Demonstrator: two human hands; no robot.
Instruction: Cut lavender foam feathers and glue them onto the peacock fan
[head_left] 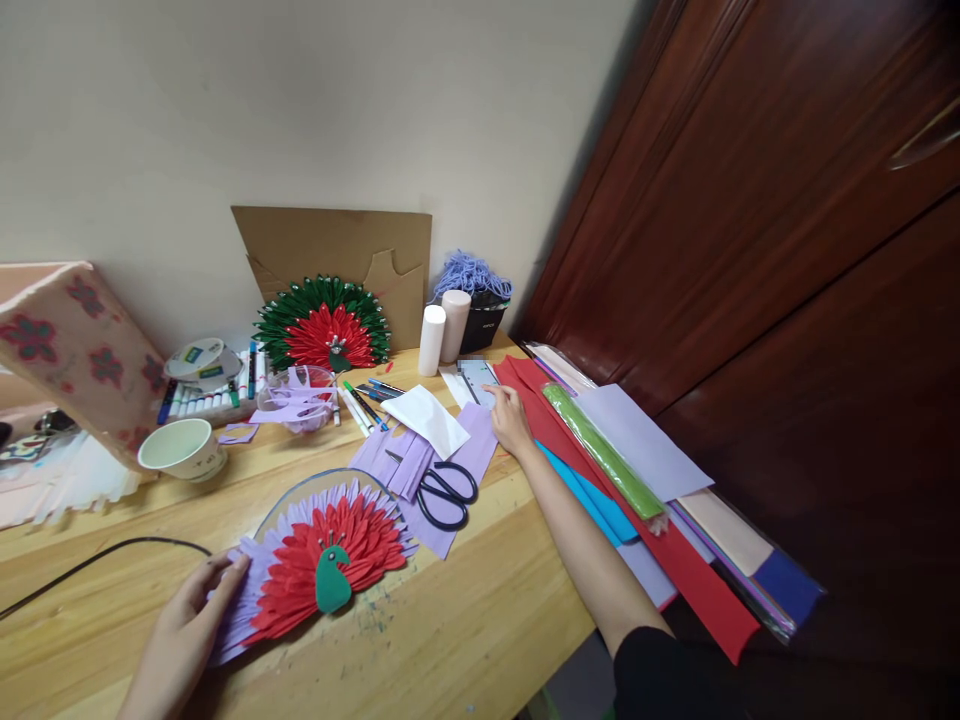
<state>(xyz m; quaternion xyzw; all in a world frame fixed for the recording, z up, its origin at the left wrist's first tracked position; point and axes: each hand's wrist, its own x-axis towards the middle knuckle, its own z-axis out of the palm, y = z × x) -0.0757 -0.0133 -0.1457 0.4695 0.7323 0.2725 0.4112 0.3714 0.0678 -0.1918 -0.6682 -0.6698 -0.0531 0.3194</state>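
My left hand (196, 605) is closed on the left edge of a paper peacock (334, 545). This peacock has a green body, red inner feathers and purple outer feathers on a rounded clear backing, and lies on the table. My right hand (511, 418) reaches to the back, index finger stretched out onto a flat phone-like thing (478, 384) with a pale screen. It grips nothing. Between the hands lie black-handled scissors (444, 495) on purple crepe paper (472, 450), beside a folded white sheet (429, 420).
A green-and-red peacock (326, 325) leans on cardboard (330, 235) against the wall. A paper bowl (182, 449), markers (361, 405), white bottles (431, 340) and a black box (481, 328) of purple yarn stand around. Coloured paper (630, 510) overhangs the table's right edge near my forearm.
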